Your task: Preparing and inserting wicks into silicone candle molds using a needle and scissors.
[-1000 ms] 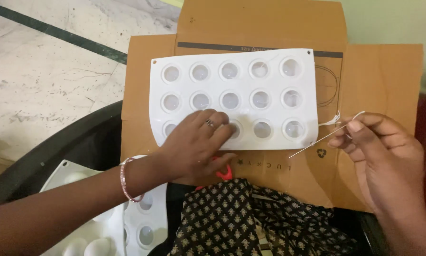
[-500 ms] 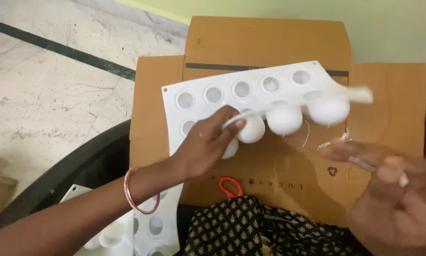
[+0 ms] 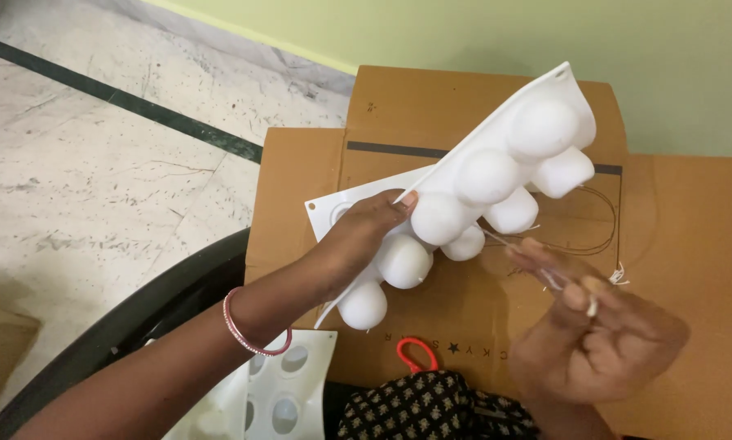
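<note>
My left hand (image 3: 358,244) has its fingers clamped on the white silicone sheet mould with round cups (image 3: 472,191), tipped up over the flattened brown cardboard box (image 3: 676,244). Rightward, my right hand (image 3: 594,346) pinches a thin white wick (image 3: 545,273); no wick is threaded through a cup yet, I judge.

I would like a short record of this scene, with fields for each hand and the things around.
left hand: grips the near edge of the white mould, lifted and tilted so the round cups show
right hand: pinches a thin white thread near the cups
underneath: flattened cardboard box
second mould: lower left
red handle: near edge
</note>
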